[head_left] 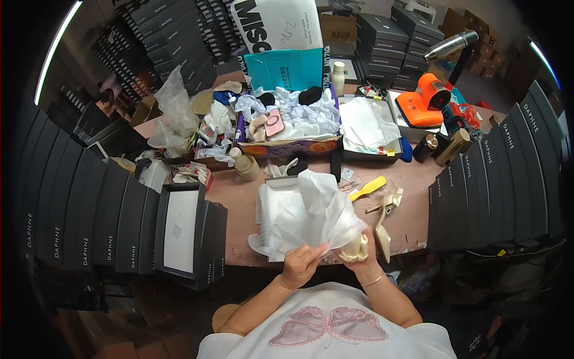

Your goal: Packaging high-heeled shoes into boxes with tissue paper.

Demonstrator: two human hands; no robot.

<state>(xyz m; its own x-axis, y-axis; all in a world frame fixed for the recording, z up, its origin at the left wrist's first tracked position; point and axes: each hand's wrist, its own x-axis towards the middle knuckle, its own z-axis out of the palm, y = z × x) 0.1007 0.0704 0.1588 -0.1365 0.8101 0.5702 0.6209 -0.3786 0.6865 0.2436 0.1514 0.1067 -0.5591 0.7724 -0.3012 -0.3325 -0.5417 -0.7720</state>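
Open black shoebox with white lining point(179, 230) at table's left edge. Left hand point(301, 263) pinches crumpled white tissue sheet point(308, 212); right hand point(357, 251) grips beige high-heeled shoe point(354, 247) at near table edge. Looks like mid-wrapping; next probably needs tissue folded around shoe. Matching beige heel point(384, 224) lies just right.

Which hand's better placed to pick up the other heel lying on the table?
Right. The right hand grips a beige shoe at the table edge, with the loose high-heeled shoe just beside it. The left hand pinches the white tissue paper, farther off.
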